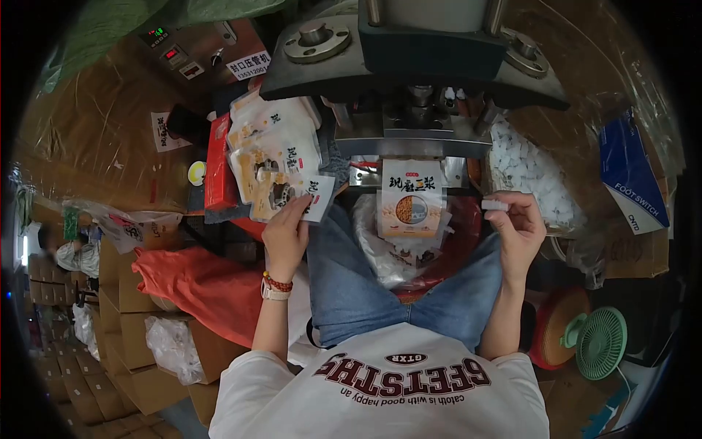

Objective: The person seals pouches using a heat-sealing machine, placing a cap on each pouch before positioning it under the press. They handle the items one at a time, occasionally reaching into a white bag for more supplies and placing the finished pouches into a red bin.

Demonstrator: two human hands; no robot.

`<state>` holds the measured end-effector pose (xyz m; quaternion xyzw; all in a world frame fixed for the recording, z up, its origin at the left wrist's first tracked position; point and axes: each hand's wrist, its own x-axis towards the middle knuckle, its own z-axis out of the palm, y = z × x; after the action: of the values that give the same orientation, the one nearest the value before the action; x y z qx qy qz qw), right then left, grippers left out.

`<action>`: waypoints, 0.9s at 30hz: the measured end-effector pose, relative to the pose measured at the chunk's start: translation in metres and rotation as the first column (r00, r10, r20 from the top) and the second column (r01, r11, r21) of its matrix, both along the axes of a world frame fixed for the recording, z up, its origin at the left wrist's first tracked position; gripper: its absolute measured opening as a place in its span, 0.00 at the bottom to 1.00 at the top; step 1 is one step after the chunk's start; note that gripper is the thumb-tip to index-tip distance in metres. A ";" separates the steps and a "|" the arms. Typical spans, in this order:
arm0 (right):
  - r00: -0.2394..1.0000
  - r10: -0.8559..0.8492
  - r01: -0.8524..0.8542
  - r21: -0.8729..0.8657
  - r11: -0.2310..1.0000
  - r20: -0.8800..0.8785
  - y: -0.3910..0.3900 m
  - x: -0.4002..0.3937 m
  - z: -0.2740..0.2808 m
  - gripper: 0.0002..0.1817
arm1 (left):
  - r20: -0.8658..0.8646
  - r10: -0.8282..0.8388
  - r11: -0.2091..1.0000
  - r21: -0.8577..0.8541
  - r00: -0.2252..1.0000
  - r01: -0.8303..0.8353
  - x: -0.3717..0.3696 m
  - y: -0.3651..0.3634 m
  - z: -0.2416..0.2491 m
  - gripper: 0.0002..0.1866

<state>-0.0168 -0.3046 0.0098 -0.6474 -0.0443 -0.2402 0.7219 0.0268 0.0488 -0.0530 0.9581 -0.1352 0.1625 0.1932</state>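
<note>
My left hand, with a beaded bracelet and a watch at the wrist, has its fingers closed on the edge of a printed pouch, the front one of a fanned pile. More white printed pouches overlap behind it. Raised at the right, my right hand pinches a small white plastic piece between thumb and fingers. Between the hands, another soybean pouch hangs upright at the front of the press machine, apart from both hands.
White plastic pieces are heaped at the right of the machine. Below the hanging pouch is a plastic-lined red tub. A red box borders the pouch pile. A blue-and-white carton and green fan stand at the far right.
</note>
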 end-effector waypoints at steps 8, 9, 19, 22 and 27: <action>0.982 0.105 -0.054 -0.299 0.953 0.157 0.058 -0.008 0.030 0.15 | 0.065 -0.103 0.791 -0.599 0.993 0.121 -0.033 -0.062 0.036 0.19; 0.985 0.175 -0.175 0.000 0.985 -0.012 0.068 -0.012 0.022 0.15 | 0.136 -0.128 0.814 -0.551 0.982 0.183 -0.036 -0.069 0.043 0.19; 0.939 0.251 0.053 -0.821 0.569 0.234 0.052 -0.003 0.031 0.21 | 0.292 -0.265 0.940 -0.134 0.919 0.314 -0.044 -0.086 0.073 0.23; 0.934 0.278 0.113 -0.923 0.368 0.225 0.050 -0.007 0.046 0.21 | 0.273 -0.314 0.943 -0.023 0.909 0.332 -0.049 -0.087 0.077 0.23; 0.947 0.271 0.053 -0.916 0.397 0.172 0.047 -0.007 0.038 0.21 | 0.205 -0.279 0.954 -0.050 0.938 0.295 -0.052 -0.091 0.076 0.23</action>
<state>-0.0242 -0.2579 0.0482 -0.8875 -0.3173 -0.2215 0.2502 -0.0250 -0.0423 0.0234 0.8991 -0.2851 0.2313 0.2386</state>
